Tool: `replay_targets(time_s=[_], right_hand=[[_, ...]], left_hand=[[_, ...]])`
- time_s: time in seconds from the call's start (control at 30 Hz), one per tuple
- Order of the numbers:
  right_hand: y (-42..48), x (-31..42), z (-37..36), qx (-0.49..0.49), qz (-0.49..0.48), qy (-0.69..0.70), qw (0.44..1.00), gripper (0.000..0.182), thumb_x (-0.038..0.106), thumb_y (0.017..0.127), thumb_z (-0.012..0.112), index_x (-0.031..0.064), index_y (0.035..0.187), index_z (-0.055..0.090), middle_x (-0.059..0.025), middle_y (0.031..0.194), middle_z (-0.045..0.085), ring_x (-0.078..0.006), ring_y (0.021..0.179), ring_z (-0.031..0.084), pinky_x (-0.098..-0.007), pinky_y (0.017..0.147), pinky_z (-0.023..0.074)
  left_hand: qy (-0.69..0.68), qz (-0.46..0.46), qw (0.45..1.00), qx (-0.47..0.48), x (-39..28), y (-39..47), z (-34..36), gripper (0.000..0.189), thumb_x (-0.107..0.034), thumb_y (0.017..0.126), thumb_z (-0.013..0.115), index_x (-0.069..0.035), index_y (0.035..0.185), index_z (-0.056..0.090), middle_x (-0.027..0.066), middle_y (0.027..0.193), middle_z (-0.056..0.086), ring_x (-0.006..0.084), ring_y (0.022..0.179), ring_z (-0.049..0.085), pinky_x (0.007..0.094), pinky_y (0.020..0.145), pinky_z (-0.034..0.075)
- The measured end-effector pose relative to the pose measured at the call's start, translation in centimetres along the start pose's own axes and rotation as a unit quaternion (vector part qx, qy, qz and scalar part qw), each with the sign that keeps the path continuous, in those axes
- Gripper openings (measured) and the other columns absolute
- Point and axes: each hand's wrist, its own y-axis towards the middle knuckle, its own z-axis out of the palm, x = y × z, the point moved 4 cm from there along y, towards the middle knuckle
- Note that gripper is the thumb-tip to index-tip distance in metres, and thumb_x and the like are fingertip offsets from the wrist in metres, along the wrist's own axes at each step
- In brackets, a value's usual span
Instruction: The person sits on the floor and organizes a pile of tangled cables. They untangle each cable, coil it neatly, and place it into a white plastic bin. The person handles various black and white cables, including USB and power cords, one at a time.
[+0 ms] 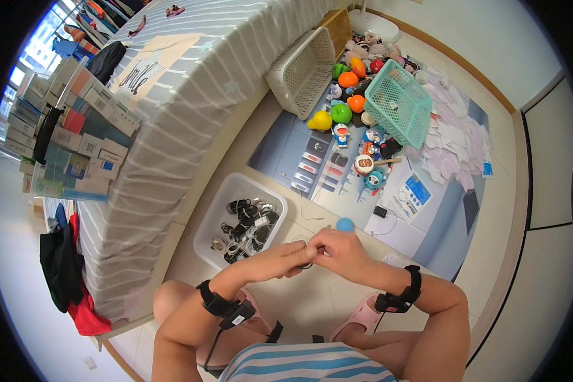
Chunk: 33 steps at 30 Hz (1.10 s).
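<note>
My left hand [282, 260] and my right hand [340, 249] meet in front of me, fingertips together. Between them is a thin dark cable [306, 266], of which a small loop shows below the left fingers; the rest is hidden. Left of the hands, a white plastic bin [209, 217] on the floor holds several coiled black and white cables [248, 224]. Just beyond my right hand sits a blue knobbly ball [344, 224]. A white cable [302, 198] lies loose past the bin. Farther right, a black power adapter [380, 211] rests on a printed sheet.
The printed floor sheet [439, 238] bears toy fruit [341, 113], figurines [341, 135], a tilted teal basket [422, 125] and a heap of pale packets [451, 143]. A white basket [286, 79] leans by the bed [172, 143]. A clear box of cartons [76, 143] stands left.
</note>
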Motion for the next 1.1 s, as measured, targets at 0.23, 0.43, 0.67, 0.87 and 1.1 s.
replay_targets(time_s=[0.23,0.43,0.67,0.87,1.1], right_hand=[[0.4,-2.8,-1.6,-0.069,0.177,0.187,0.964,0.017,0.013,0.087,0.068,0.0,0.098,0.064,-0.0025,0.073,0.063,-0.0037,0.064,0.053,-0.0216,0.056,0.0445],[0.5,-1.4,-0.3,-0.025,0.134,0.151,0.979,0.019,0.016,0.095,0.057,-0.0003,0.102,0.063,-0.0028,0.076,0.063,-0.0064,0.064,0.054,-0.0225,0.058,0.0442],[-0.6,-1.9,1.7,0.087,0.234,0.154,0.956,0.022,0.021,0.096,0.053,0.0016,0.1,0.063,-0.0024,0.07,0.06,-0.0092,0.062,0.055,-0.0244,0.057,0.0444],[-2.0,0.0,4.3,0.088,0.014,-0.072,0.993,0.018,0.014,0.092,0.053,0.0046,0.105,0.061,-0.0106,0.084,0.062,-0.0254,0.069,0.061,-0.0359,0.062,0.0499],[-1.7,2.9,3.6,0.099,-0.062,-0.12,0.986,0.017,0.01,0.087,0.055,0.0055,0.103,0.059,-0.0096,0.087,0.057,-0.0295,0.078,0.062,-0.038,0.064,0.0508]], left_hand=[[-0.148,0.078,0.979,-0.115,-0.8,-0.5,-1.5,0.03,-0.034,0.099,0.044,-0.007,0.087,0.047,0.001,0.066,0.049,0.0069,0.054,0.039,0.0234,0.046,0.031],[-0.308,0.201,0.897,-0.243,-0.8,0.0,-2.6,0.03,-0.03,0.103,0.036,-0.006,0.088,0.044,0.0102,0.078,0.059,0.0148,0.062,0.05,0.0271,0.059,0.041],[-0.459,0.224,0.822,-0.251,-1.8,0.3,-1.2,0.028,-0.031,0.103,0.035,-0.008,0.089,0.044,0.01,0.087,0.059,0.0165,0.072,0.054,0.0336,0.072,0.049],[-0.462,0.239,0.807,-0.281,-0.2,0.0,-2.7,0.026,-0.033,0.102,0.035,-0.011,0.088,0.04,0.0056,0.078,0.052,0.0155,0.067,0.049,0.0332,0.066,0.046],[0.06,0.15,0.886,-0.436,1.7,0.8,-3.0,0.035,-0.038,0.101,0.037,-0.003,0.097,0.04,0.0092,0.073,0.051,0.0219,0.067,0.051,0.0378,0.066,0.044]])
